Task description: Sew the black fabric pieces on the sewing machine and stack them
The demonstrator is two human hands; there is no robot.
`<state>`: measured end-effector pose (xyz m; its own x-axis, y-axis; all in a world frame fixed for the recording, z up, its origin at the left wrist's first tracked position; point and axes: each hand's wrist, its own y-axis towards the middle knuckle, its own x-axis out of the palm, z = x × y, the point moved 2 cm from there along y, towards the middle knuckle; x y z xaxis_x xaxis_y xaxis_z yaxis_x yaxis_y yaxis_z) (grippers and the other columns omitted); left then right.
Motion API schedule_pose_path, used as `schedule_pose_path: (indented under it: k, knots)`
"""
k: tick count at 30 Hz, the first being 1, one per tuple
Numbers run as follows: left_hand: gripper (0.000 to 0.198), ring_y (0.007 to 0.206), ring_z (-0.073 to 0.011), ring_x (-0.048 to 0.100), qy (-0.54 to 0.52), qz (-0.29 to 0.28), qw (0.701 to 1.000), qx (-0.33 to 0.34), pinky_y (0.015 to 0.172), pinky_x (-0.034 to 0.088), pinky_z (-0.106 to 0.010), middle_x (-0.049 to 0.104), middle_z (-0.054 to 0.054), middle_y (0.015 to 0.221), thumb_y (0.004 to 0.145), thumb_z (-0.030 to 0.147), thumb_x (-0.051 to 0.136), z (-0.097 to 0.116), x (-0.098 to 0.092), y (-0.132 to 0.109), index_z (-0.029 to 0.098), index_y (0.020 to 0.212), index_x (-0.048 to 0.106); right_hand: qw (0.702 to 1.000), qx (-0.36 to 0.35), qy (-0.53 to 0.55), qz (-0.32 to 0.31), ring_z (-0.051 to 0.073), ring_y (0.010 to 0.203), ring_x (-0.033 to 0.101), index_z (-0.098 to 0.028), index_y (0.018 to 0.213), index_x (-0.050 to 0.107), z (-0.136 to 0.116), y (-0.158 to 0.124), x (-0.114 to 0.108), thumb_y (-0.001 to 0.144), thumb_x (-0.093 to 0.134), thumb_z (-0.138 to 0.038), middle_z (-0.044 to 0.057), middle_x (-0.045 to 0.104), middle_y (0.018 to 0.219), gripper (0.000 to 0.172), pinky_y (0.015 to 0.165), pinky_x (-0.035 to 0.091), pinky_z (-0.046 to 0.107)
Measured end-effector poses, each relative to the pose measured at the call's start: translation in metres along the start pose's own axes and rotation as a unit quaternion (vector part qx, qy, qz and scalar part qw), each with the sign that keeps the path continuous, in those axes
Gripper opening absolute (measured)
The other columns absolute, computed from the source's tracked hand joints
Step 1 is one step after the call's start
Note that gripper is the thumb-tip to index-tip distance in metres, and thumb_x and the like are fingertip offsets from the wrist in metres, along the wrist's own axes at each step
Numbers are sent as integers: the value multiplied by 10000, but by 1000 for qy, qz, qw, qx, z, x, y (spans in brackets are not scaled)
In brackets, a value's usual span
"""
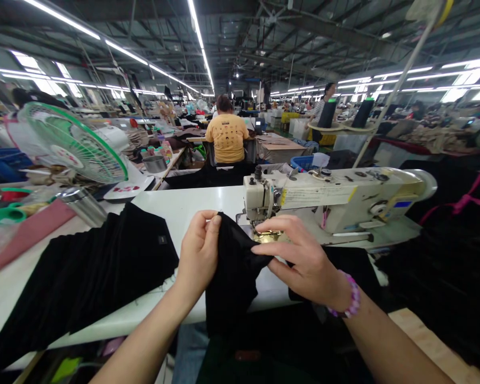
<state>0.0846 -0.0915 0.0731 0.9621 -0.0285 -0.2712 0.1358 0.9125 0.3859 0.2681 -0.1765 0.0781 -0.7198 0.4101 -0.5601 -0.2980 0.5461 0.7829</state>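
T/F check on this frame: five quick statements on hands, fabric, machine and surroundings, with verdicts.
1. The left hand and the right hand both pinch the black fabric piece. True.
2. The beaded bracelet is on the left wrist. False: it is on the right wrist.
3. The sewing machine stands on the white table, just beyond the hands. True.
4. The fan stands to the right of the machine. False: it is at the far left, past the stack of black fabric.
5. The person in the yellow shirt faces the camera. False: only their back shows.
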Motion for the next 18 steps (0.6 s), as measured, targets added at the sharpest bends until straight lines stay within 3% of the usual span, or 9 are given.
schedule_pose_path:
  k: [5,9,13,18]
  knots:
    - [193,628,-138,505,-24,73,997,24,620,418,-241,542,37,697,931,398,534,-9,-4,3,213,892,574,996,25,34,77,192,926,636,-232,1081,709,1,-1,-4,916,564,-62,48,684,940,278,923,504,432]
    - [215,646,-134,515,-100,71,992,17,617,427,-228,562,29,711,899,417,596,-10,-5,3,203,879,601,992,26,91,85,170,881,656,-213,975,701,-4,1,-5,881,653,-54,27,724,912,190,952,490,413]
    - [247,646,-136,517,-154,23,987,-23,619,437,-235,563,27,716,881,445,621,-7,-1,1,200,900,597,993,-8,113,29,173,952,633,-206,951,718,-18,4,-9,904,650,-101,56,715,1007,134,869,496,350]
    - [250,697,-144,517,-109,-52,993,-12,688,447,-254,564,14,745,900,435,585,-9,8,-1,194,837,601,980,-9,161,-113,125,890,674,-198,1019,649,-23,3,-3,975,527,-99,21,745,961,162,864,480,295]
